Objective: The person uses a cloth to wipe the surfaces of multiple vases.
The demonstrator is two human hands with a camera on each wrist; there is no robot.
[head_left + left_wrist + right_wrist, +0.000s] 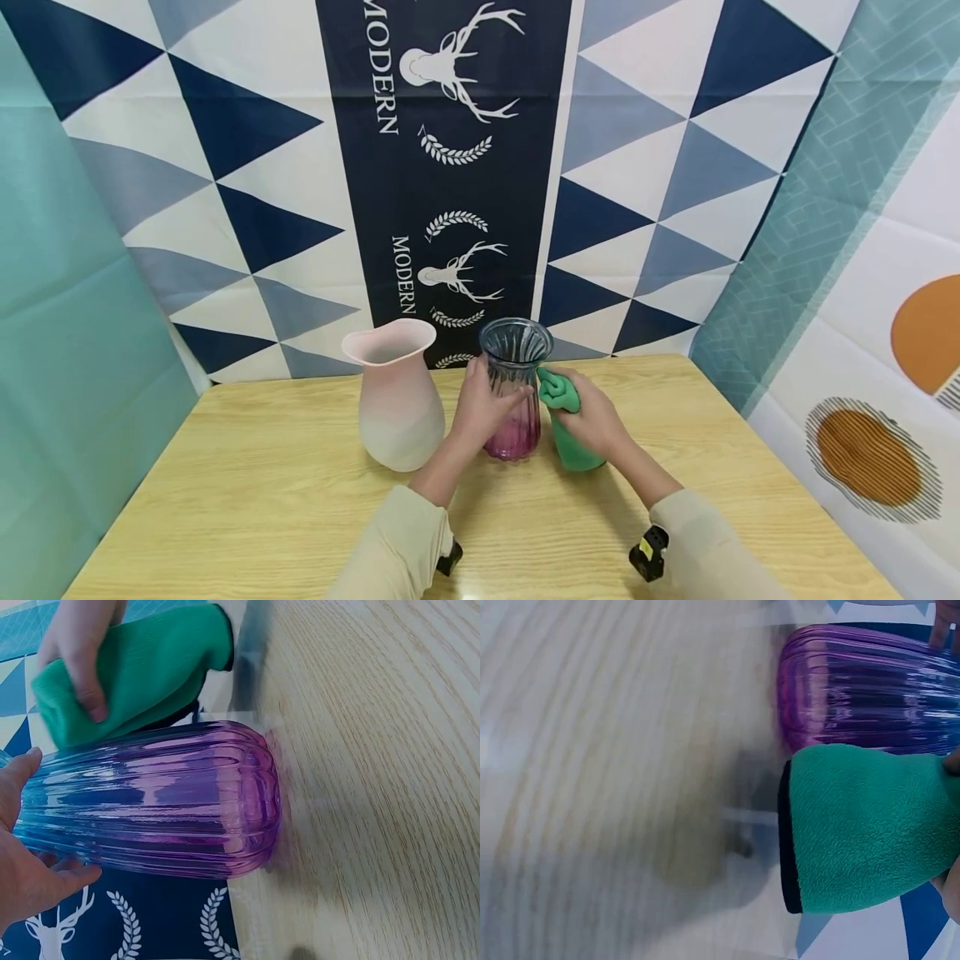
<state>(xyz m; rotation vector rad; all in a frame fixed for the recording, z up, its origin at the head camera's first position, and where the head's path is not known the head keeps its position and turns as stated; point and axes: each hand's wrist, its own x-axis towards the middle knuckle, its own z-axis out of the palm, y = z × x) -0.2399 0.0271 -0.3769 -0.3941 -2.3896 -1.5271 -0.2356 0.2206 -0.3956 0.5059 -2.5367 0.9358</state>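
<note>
A ribbed glass vase (513, 425), blue at its flared rim and purple toward the base, stands upright on the table. My left hand (482, 406) grips it around the upper body, thumb across the front; the left wrist view shows fingers and thumb on either side of the vase (165, 799). On the vase's right, my right hand (596, 417) clutches a bunched green cloth (573, 446) with a dark edge. The cloth (870, 832) hangs down close beside the glass in the right wrist view; whether it touches cannot be told.
Just left of my left hand stands a pink-to-white vase (401, 408) with a wavy rim. The wooden table (262, 500) meets a patterned backdrop (450, 183) at its far edge, with a teal sheet (82, 333) on the left.
</note>
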